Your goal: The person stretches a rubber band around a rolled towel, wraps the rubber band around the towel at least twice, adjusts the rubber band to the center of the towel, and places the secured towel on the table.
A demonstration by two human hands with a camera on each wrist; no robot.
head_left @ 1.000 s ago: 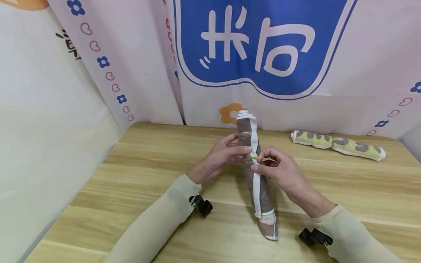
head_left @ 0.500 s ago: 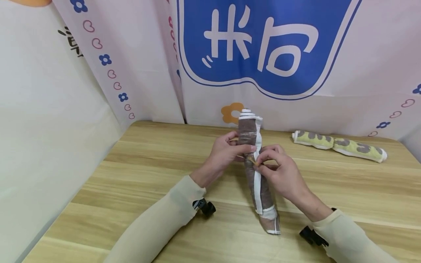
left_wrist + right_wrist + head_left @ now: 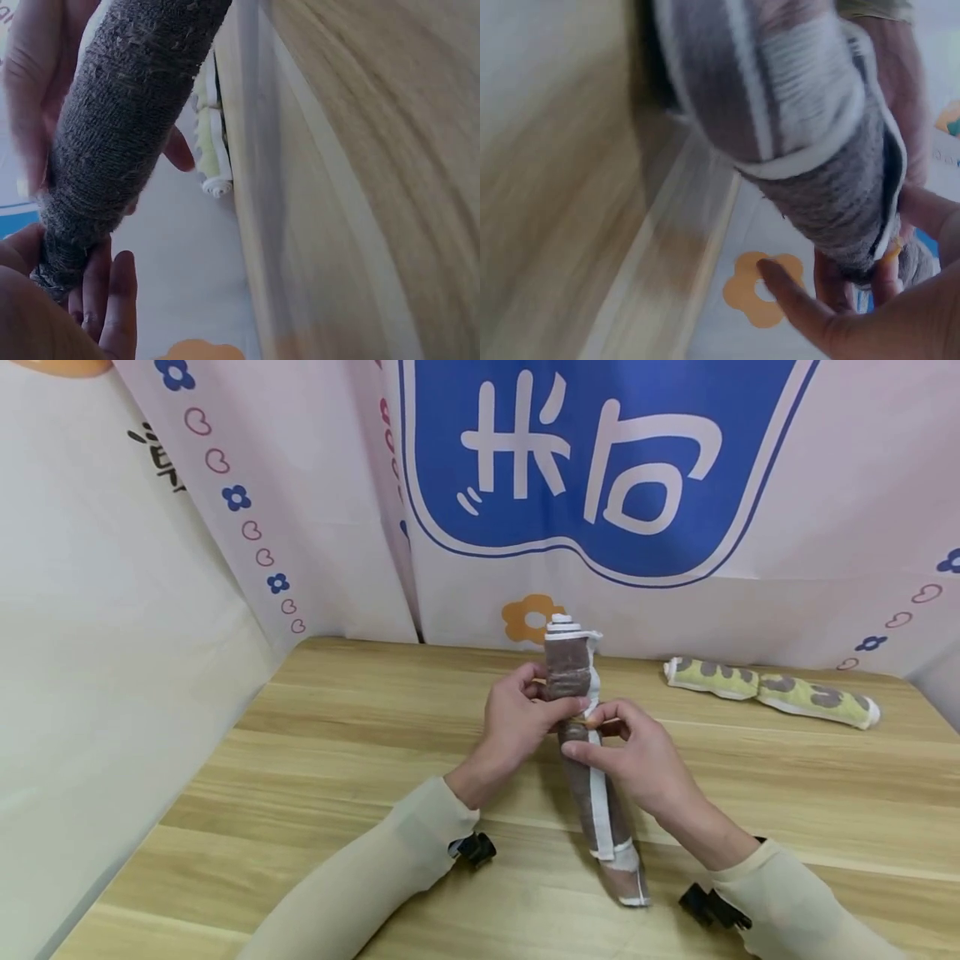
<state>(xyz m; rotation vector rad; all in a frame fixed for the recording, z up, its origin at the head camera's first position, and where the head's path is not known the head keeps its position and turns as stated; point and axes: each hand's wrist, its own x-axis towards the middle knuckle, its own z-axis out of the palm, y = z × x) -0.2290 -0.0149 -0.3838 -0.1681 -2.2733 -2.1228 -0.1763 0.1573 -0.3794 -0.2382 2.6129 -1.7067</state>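
Note:
A brown towel (image 3: 581,785) with white edging is rolled into a long tube. It is raised off the table at its far end. My left hand (image 3: 517,714) grips the roll near its middle, thumb over the front. A thin yellow-orange rubber band (image 3: 582,720) crosses the roll there, and my right hand (image 3: 645,760) pinches it. In the left wrist view the towel (image 3: 120,112) narrows where the fingers meet. From the right wrist, an orange bit of the band (image 3: 894,249) shows between the fingers; the rest is hidden.
A yellow-green towel roll with grey patterns (image 3: 768,689), cinched at its middle, lies at the back right of the wooden table (image 3: 300,760). A printed white and blue curtain (image 3: 465,602) hangs behind the table's far edge.
The right hand's fingers pulled the band toward the roll's front, then shifted back to its right side. The left thumb now reaches farther across the towel, which has turned slightly.

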